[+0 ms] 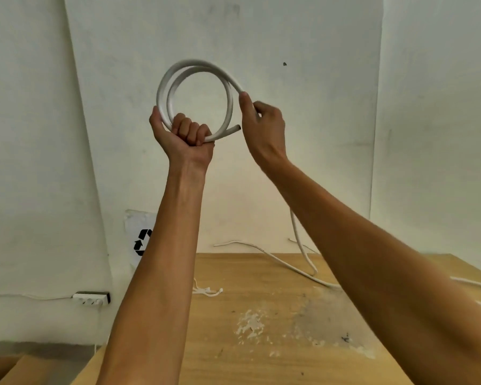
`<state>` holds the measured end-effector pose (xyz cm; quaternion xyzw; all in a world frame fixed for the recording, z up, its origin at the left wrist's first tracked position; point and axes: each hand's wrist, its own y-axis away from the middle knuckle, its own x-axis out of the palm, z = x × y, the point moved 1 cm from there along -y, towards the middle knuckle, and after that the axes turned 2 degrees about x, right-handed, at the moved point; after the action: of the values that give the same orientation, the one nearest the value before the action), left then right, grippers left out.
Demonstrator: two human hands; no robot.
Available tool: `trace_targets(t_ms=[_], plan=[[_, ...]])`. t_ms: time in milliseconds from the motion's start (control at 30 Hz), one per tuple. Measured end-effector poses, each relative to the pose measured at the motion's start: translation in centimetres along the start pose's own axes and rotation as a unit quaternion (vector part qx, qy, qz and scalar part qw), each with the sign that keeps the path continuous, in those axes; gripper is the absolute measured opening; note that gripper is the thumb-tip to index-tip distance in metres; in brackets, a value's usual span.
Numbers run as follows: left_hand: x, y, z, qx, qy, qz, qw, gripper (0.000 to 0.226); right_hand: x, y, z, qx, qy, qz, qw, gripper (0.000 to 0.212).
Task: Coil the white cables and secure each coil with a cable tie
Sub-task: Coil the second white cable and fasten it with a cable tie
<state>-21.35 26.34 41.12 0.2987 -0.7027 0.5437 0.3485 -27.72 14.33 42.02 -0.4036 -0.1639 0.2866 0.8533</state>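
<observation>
A thick white cable (195,68) is wound into about two round loops held up in front of the wall. My left hand (182,132) grips the bottom of the coil in a fist, with the cut cable end sticking out to its right. My right hand (263,123) pinches the cable at the coil's right side. From there the loose cable tail (303,251) hangs behind my right forearm down onto the wooden table (261,343). Several thin white cable ties (207,290) lie near the table's back left edge.
More white cable (472,283) lies at the table's right edge. A white power strip (90,298) sits on the floor by the wall at left. A sheet with a black recycling symbol (142,242) hangs on the wall behind my left forearm.
</observation>
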Motion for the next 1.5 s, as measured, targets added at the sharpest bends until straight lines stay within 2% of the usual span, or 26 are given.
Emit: trace_targets(t_ms=[67, 133, 200, 267, 367, 533, 700, 933, 1033, 1100, 1167, 1267, 1400, 1500], plan=[[-0.1, -0.1, 0.0, -0.010, 0.023, -0.011, 1.000, 0.056, 0.2, 1.3, -1.3, 0.049, -0.059, 0.011, 0.997, 0.054], [-0.2, 0.1, 0.2, -0.017, 0.023, -0.019, 0.999, 0.057, -0.1, 3.0, -3.3, 0.071, -0.080, 0.012, 0.994, 0.064], [-0.7, 0.5, 0.6, -0.022, 0.014, -0.029, 0.999, 0.056, -1.0, 5.4, -6.1, 0.064, -0.028, 0.003, 0.998, 0.069], [-1.5, 0.8, 0.9, -0.026, 0.014, -0.046, 0.999, 0.055, -2.4, 8.4, -9.6, 0.045, 0.031, 0.004, 0.998, 0.058], [-2.1, 0.9, 1.0, -0.007, -0.013, -0.062, 0.998, 0.054, -4.9, 12.1, -13.9, -0.031, 0.158, 0.018, 0.987, 0.036], [-2.2, 1.6, 1.5, 0.027, -0.108, -0.073, 0.991, 0.054, -7.7, 8.9, -14.7, -0.140, 0.316, 0.014, 0.938, 0.038], [-2.0, 1.8, 0.5, 0.061, -0.189, -0.052, 0.979, 0.054, -9.5, 4.2, -12.6, -0.200, 0.442, 0.076, 0.871, 0.041], [-1.5, 2.5, 0.2, 0.124, -0.313, -0.027, 0.941, 0.053, -8.4, 1.8, -11.2, -0.270, 0.571, 0.162, 0.759, 0.049], [-2.2, 3.1, 0.9, 0.140, -0.383, -0.026, 0.913, 0.053, -7.5, 2.3, -11.4, -0.339, 0.575, 0.200, 0.718, 0.049], [-3.3, 3.5, 1.8, 0.141, -0.434, -0.023, 0.889, 0.056, -6.5, 3.7, -12.0, -0.398, 0.559, 0.223, 0.692, 0.042], [-4.8, 3.9, 2.6, 0.133, -0.487, -0.024, 0.863, 0.061, -5.5, 5.0, -13.1, -0.433, 0.540, 0.218, 0.688, 0.040], [-7.7, 4.1, 3.5, 0.119, -0.559, -0.026, 0.820, 0.058, -4.0, 6.8, -14.6, -0.484, 0.525, 0.227, 0.662, 0.044], [-11.2, 4.3, 4.1, 0.061, -0.628, -0.013, 0.775, 0.061, -3.4, 8.1, -15.0, -0.563, 0.471, 0.247, 0.632, 0.045], [-12.8, 4.8, 5.1, -0.004, -0.701, 0.031, 0.713, 0.059, -2.4, 8.8, -14.7, -0.620, 0.430, 0.251, 0.607, 0.045]])
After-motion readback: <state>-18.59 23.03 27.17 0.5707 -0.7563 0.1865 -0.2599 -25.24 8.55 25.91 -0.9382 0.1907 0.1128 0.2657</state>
